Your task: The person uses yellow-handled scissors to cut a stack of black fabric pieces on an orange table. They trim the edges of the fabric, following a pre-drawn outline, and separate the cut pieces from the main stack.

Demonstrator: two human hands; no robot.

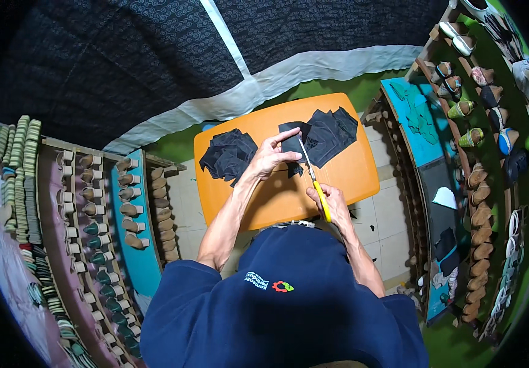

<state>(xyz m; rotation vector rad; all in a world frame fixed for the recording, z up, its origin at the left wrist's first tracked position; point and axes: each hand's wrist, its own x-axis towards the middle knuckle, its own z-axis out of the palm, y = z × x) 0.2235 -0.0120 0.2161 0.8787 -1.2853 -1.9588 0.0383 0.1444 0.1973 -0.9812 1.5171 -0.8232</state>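
Largest before you is the dark curtain with pale swirls and a white border [123,55], stretching across the far side. To your left stands a long wooden rack [74,146] lined with rows of tan and green shoes; to your right, a turquoise-topped shelf unit [427,153] stands beside more rows of shoes. Your navy short-sleeved shirt [215,319] fills the bottom of the view. Ahead of you is the orange table with rounded corners [356,178]. On it lie two heaps: the left pile of black fabric pieces [228,154] and, well apart from it, the right pile of black fabric pieces [333,136]. Your left hand [269,154] is over the table between them, its fingers and thumb gripping a small black flat piece [291,145]. Your right hand [332,202], near the table's front edge, is closed around the handles of the yellow-handled metal scissors [315,183]. Their blades point away from you and meet the right edge of that piece; how far they are parted, you cannot tell from here. Smallest are the dark scraps [372,227] on the pale tiled floor [387,214].
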